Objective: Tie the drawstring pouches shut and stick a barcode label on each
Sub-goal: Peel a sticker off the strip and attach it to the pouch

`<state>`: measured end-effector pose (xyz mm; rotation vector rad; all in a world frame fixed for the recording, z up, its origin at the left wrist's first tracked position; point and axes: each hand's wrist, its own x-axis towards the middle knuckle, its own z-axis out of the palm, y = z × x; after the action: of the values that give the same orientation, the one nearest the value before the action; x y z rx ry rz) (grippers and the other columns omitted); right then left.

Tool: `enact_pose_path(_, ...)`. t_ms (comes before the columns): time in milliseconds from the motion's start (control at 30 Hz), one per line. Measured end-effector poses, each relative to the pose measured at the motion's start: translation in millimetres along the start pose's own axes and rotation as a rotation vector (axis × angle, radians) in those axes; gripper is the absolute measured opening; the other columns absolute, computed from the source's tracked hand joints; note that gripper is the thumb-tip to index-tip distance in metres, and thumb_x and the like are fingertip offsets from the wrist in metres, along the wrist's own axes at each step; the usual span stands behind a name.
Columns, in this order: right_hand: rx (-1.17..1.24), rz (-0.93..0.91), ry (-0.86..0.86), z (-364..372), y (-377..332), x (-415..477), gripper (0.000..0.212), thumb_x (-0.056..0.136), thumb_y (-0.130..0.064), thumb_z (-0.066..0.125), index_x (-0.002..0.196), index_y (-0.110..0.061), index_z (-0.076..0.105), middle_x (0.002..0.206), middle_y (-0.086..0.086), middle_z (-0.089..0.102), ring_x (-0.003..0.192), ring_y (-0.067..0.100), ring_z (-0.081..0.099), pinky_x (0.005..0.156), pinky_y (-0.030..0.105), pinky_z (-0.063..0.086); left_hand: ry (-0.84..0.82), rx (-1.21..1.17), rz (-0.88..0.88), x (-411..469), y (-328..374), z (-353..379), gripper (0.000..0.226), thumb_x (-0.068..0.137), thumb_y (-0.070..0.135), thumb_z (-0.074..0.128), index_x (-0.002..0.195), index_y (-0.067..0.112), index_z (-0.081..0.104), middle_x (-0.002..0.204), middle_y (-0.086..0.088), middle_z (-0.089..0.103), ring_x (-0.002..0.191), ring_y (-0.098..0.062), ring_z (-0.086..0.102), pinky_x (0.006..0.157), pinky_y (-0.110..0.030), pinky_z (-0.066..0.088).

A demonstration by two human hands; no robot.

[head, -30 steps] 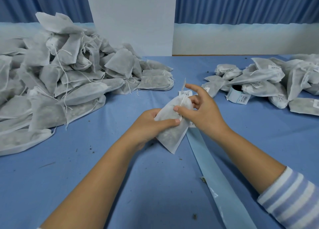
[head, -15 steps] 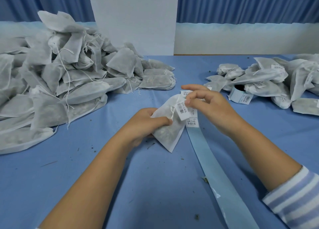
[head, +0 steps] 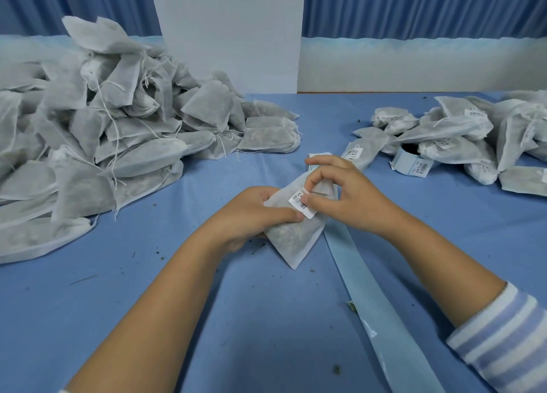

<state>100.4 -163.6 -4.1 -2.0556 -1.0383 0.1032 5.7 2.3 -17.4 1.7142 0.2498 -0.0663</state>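
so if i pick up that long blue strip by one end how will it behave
Probably floppy: the strip lies thin and flat along the table. Likely very light, so a push might buckle or skid it. Its sheen hints at a slick surface.

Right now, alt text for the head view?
A left hand grips a white pouch over a blue table while the right hand presses a barcode label onto it. At left lie unlabelled pouches, at right labelled pouches.

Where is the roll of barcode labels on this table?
Find the smaller heap of white fabric pouches on the right of the blue table. At its near left edge sits the pale blue label roll, the only round, dark-cored thing among flat pouches.
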Motion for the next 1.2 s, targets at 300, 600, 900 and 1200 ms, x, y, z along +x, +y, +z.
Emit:
enact_pose_path(300,0.049,-0.028,0.047,5,11,2,0.06,0.08,-0.027,0.078,0.133,-0.033,0.05,0.126,-0.015,0.051,0.122,0.002,0.046,0.101,0.023,0.041,0.071,-0.059,0.032,2,0,4,0.017,0.086,0.021,0.073,0.1,0.012,0.072,0.088,-0.001,0.075,0.077,-0.011,0.07,0.064,-0.022,0.051)
enact_pose_path(600,0.577,0.252,-0.098,9,4,4,0.022,0.092,-0.027,0.065,0.113,-0.021,0.066,0.101,-0.003,0.074,0.093,0.013,0.071,0.073,0.028,0.058,0.276,-0.211,0.08,7,1,11,0.014,0.091,0.032,0.068,0.084,0.019,0.071,0.074,0.007,0.073,0.065,-0.006,0.067,0.052,-0.016,0.047)
enact_pose_path(900,0.737,0.348,-0.032,13,8,6,0.03,0.089,-0.028,0.067,0.107,-0.005,0.072,0.105,0.011,0.074,0.095,0.02,0.07,0.079,0.029,0.056,0.304,-0.344,0.05,8,1,11,0.017,0.09,0.036,0.069,0.089,0.02,0.073,0.087,0.002,0.077,0.075,-0.01,0.071,0.061,-0.021,0.054)
enact_pose_path(1200,0.852,0.341,-0.105,14,5,5,0.029,0.09,-0.017,0.066,0.118,-0.009,0.067,0.114,0.008,0.072,0.103,0.02,0.069,0.084,0.029,0.057,0.321,-0.394,0.035,11,-1,11,0.032,0.091,0.043,0.066,0.094,0.012,0.072,0.091,-0.004,0.077,0.083,-0.016,0.074,0.071,-0.027,0.057)
